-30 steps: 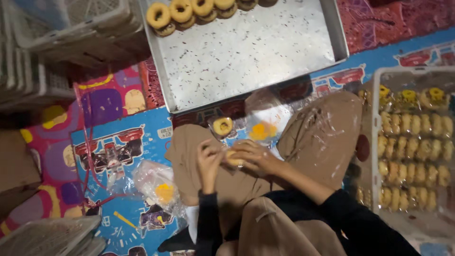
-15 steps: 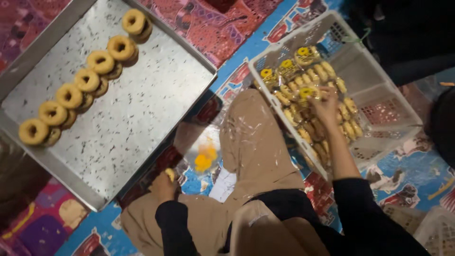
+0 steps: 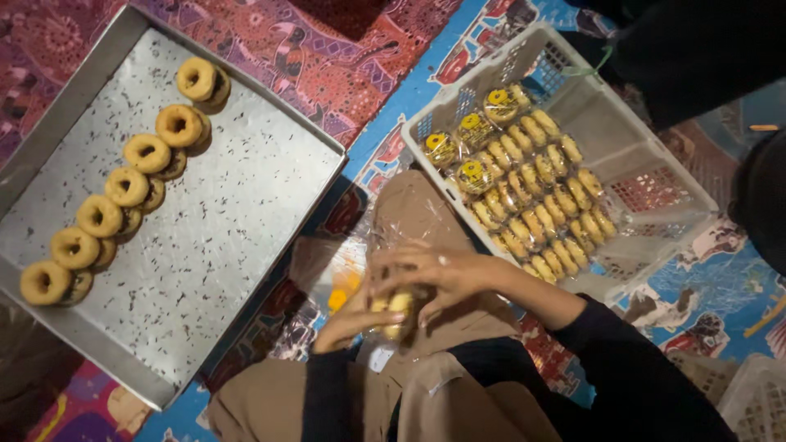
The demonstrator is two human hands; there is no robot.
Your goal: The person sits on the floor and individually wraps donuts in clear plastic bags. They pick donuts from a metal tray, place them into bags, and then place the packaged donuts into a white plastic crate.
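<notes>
Bagged pastry (image 3: 395,311) between both hands (image 3: 426,282)

Clear plastic packets of ring cookies (image 3: 524,184) fill the white crate (image 3: 655,155) in rows; another clear packet (image 3: 393,311) sits between both hands.

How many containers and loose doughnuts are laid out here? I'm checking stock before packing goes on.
Loose doughnut stacks on the metal tray: 7, in a diagonal row from to
Metal trays: 1
White plastic baskets holding wrapped doughnuts: 1
Wrapped doughnut held by the left hand and right hand: 1
Total: 10
</notes>
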